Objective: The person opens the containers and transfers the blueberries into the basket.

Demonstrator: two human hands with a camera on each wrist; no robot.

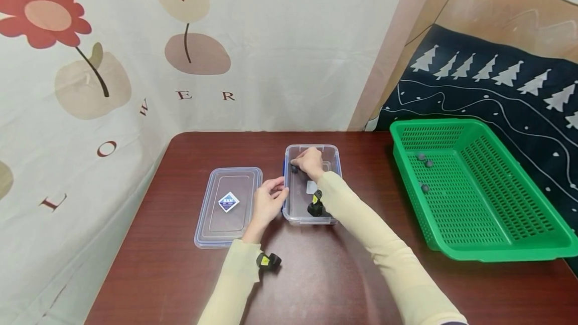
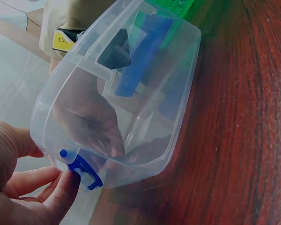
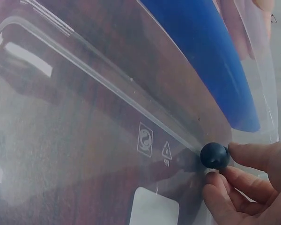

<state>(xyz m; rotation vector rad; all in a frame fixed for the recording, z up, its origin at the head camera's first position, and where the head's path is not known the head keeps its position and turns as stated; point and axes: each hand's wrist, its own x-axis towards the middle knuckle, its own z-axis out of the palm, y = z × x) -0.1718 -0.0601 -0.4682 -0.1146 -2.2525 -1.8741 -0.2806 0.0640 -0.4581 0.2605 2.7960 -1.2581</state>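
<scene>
A clear plastic box (image 1: 311, 221) with blue side latches stands uncovered on the table. My right hand (image 1: 309, 163) reaches into its far left part. There, thumb and fingertips pinch a dark blue blueberry (image 3: 214, 155) close to the box's floor and end wall. At the box's left side, my left hand (image 1: 268, 202) holds the edge, with the thumb near the rim and curled fingers at a blue latch (image 2: 85, 172). Through the clear wall, the left wrist view shows the right hand inside.
The box's clear lid (image 1: 209, 214), with a blue and white diamond sticker, lies flat to the left. To the right stands a large green basket (image 1: 506, 255) with slotted walls; a few blueberries (image 1: 425, 188) lie at its left side. A printed cloth hangs behind the table.
</scene>
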